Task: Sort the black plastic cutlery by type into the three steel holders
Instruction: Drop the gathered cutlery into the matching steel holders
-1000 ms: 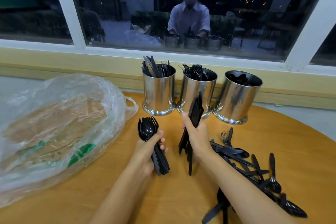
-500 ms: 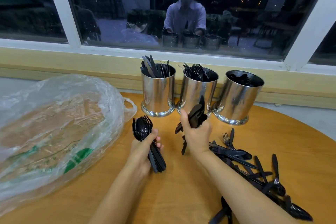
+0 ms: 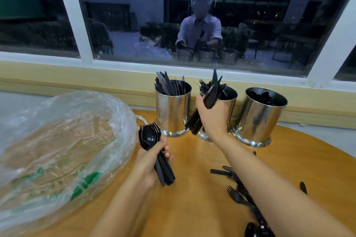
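Both fists grip cutlery [image 3: 211,94]: right hand [image 3: 212,117] raised before middle holder [image 3: 232,107], left hand [image 3: 149,161] low.

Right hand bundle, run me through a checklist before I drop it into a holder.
1. Right hand grips bundle securely: ok.
2. Bundle is one type: cannot tell; pointed tips suggest knives.
3. Left holder holds knives, has room: ok.
4. Bundle above left holder: not ok; it is in front of the fork-filled middle holder.
5. Left hand clear of holders: ok; it grips spoons and forks.
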Demonstrator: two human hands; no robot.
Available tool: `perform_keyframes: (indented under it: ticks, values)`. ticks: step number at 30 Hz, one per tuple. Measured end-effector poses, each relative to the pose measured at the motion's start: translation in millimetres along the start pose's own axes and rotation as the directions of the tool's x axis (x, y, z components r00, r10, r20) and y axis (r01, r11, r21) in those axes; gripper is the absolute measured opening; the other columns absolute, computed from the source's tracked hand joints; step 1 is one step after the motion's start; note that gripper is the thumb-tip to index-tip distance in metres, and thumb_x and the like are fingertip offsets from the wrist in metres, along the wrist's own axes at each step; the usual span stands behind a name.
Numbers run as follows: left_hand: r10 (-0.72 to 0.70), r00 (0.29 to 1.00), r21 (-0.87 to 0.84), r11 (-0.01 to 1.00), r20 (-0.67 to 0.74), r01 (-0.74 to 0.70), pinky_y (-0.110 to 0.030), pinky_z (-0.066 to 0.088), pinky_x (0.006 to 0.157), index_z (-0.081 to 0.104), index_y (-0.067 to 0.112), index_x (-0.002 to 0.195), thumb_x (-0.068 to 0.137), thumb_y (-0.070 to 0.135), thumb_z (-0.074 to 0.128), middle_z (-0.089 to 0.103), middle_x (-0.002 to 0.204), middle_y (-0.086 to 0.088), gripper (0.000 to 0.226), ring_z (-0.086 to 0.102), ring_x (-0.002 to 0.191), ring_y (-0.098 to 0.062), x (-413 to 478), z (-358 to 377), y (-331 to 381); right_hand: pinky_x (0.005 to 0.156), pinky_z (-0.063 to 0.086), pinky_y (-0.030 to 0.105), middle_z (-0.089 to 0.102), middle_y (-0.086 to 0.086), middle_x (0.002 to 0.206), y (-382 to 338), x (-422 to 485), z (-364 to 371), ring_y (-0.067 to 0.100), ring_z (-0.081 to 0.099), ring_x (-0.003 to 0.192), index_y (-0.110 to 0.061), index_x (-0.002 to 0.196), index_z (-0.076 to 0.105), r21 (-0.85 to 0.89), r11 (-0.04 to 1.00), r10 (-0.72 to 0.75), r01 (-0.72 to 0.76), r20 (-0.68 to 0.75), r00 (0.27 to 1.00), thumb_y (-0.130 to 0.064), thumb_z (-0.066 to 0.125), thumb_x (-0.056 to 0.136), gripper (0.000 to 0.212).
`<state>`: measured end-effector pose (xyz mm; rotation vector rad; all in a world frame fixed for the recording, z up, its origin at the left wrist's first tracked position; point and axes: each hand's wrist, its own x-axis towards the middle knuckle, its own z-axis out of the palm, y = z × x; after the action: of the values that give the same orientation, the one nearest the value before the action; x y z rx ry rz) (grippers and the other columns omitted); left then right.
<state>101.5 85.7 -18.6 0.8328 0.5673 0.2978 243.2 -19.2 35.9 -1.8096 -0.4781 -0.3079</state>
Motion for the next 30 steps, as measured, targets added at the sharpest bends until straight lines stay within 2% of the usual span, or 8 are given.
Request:
perform_keyframes:
  ticks: [9,12,15,19,22,24,26,30]
  values:
    - [-0.001,0.995,-0.034,0.999,0.096,0.004,-0.025,0.056,0.054,0.061,0.007,0.085,0.091,0.014,0.066,0.056,0.062,0.000,0.010,0.052,0.048,-0.009,34,18,49,0.047,0.029,0.029,0.042,-0.005,0.050,-57,113,65,0.013,0.042,0.048,-0.021,0.053,0.035,-0.062,0.990,-0.135,0.130,-0.094,0.986,-0.042,0.055,0.094,0.051]
    - [0.011,0.993,-0.039,0.999,0.114,-0.007,-0.027,0.055,0.057,0.061,0.008,0.086,0.089,0.013,0.068,0.055,0.064,-0.001,0.009,0.051,0.050,-0.010,42,19,59,0.053,0.038,0.030,0.053,-0.001,0.063,-31,117,86,0.023,0.055,0.064,-0.018,0.063,0.049,-0.275,0.957,-0.053,0.093,0.150,0.987,-0.050,0.057,0.091,0.043]
    - [0.003,0.991,-0.021,1.000,0.137,0.000,-0.029,0.055,0.058,0.062,0.007,0.088,0.082,0.013,0.072,0.056,0.066,-0.002,0.013,0.052,0.050,-0.011,46,18,65,0.059,0.045,0.033,0.060,0.002,0.077,-17,117,94,0.025,0.060,0.077,-0.019,0.074,0.054,-0.441,0.887,0.044,0.139,0.379,0.924,-0.057,0.068,0.081,0.040]
    - [-0.035,0.981,-0.006,0.999,0.189,0.037,-0.029,0.056,0.062,0.063,0.007,0.093,0.074,0.015,0.075,0.057,0.068,-0.002,0.024,0.053,0.052,-0.011,41,16,67,0.083,0.053,0.040,0.065,0.010,0.104,-29,125,86,0.027,0.062,0.097,-0.005,0.107,0.061,-0.476,0.857,0.058,0.198,0.471,0.880,-0.052,0.075,0.076,0.058]
    - [-0.068,0.973,-0.015,0.997,0.220,0.073,-0.030,0.057,0.066,0.065,0.007,0.094,0.074,0.015,0.075,0.059,0.069,-0.002,0.023,0.054,0.054,-0.012,30,18,67,0.083,0.051,0.035,0.057,0.012,0.122,-39,117,70,0.027,0.059,0.105,-0.001,0.123,0.054,-0.555,0.790,0.033,0.260,0.461,0.887,-0.047,0.076,0.077,0.068]
    - [-0.096,0.963,-0.009,0.995,0.253,0.101,-0.030,0.057,0.067,0.067,0.006,0.097,0.074,0.014,0.075,0.060,0.071,-0.003,0.026,0.054,0.056,-0.012,18,19,66,0.075,0.043,0.030,0.057,0.005,0.108,-47,98,54,0.020,0.057,0.093,-0.006,0.117,0.058,-0.459,0.848,-0.075,0.264,0.389,0.918,-0.044,0.072,0.083,0.053]
    - [-0.124,0.949,0.000,0.992,0.290,0.129,-0.030,0.056,0.068,0.067,0.006,0.101,0.075,0.013,0.074,0.060,0.072,-0.003,0.028,0.054,0.058,-0.013,3,20,62,0.068,0.040,0.025,0.058,-0.004,0.084,-55,68,35,0.009,0.053,0.075,-0.011,0.102,0.065,-0.236,0.950,-0.086,0.202,0.426,0.901,-0.043,0.064,0.090,0.034]
    - [-0.146,0.920,0.062,0.989,0.364,0.133,-0.031,0.056,0.073,0.066,0.004,0.112,0.081,0.013,0.070,0.061,0.077,-0.004,0.033,0.056,0.062,-0.014,-26,23,47,0.051,0.038,0.015,0.054,-0.007,0.065,-54,0,0,0.004,0.046,0.056,-0.008,0.103,0.069,-0.063,0.997,0.074,-0.041,0.701,0.710,-0.049,0.053,0.093,0.045]
